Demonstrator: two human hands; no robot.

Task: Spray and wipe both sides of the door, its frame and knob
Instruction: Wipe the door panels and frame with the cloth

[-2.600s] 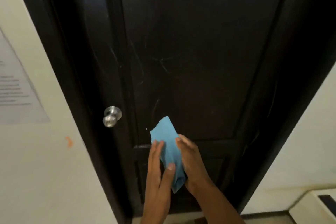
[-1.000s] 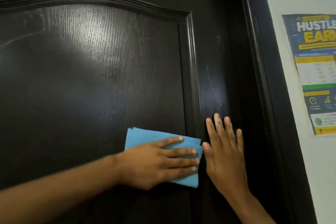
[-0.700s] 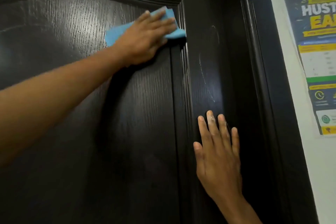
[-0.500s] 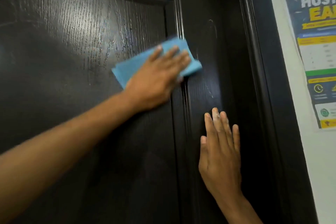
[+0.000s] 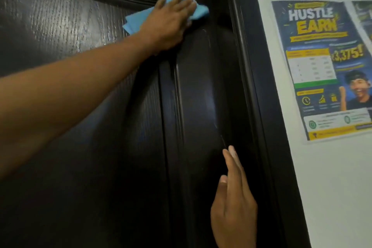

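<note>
- Dark wood-grain panelled door fills the view, shut against its dark frame.
- Left hand presses a folded blue cloth flat near the panel's upper moulding, fingers straight.
- Right hand rests lower, fingers straight and relaxed.
- On the white wall, a poster reads "HUSTLE EARN", "3,375!".

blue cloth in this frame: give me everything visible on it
The blue cloth is a light blue, soft-looking fabric, folded or bunched into layers, with edges showing at its upper right and lower left. It lies flat against the dark door, near the upper right corner of the raised panel moulding. The left hand presses on it with fingers spread flat and covers its middle, so only the ends show. The right hand is apart from it, lower on the door. Its edges are blurred.
</note>
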